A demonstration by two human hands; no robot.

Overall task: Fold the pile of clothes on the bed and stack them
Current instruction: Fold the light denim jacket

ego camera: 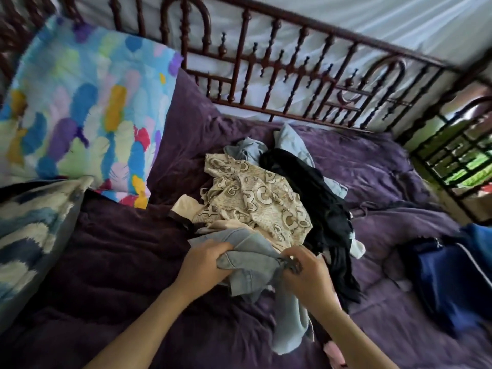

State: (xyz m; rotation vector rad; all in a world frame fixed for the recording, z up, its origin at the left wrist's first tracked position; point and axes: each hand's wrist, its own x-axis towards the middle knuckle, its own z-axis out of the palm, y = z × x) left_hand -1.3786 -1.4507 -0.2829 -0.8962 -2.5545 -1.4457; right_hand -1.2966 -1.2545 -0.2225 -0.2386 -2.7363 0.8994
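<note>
A jumbled pile of clothes lies in the middle of the purple bed (119, 262). On top is a cream garment with letter prints (255, 201). To its right lies a black garment (319, 203), and behind them a pale blue piece (290, 139). At the near edge of the pile, a light blue denim garment (253, 265) is bunched between both hands. My left hand (205, 262) grips its left part. My right hand (306, 272) pinches its right part, where a dark string shows. Part of the denim hangs down toward me.
A colourful pillow (80, 107) and a blue-and-white pillow (32, 230) lean at the left. A dark red metal bed rail (279, 70) runs along the back. Dark blue clothing (452, 275) lies on the bed at the right. A window grille (458, 155) is at the far right.
</note>
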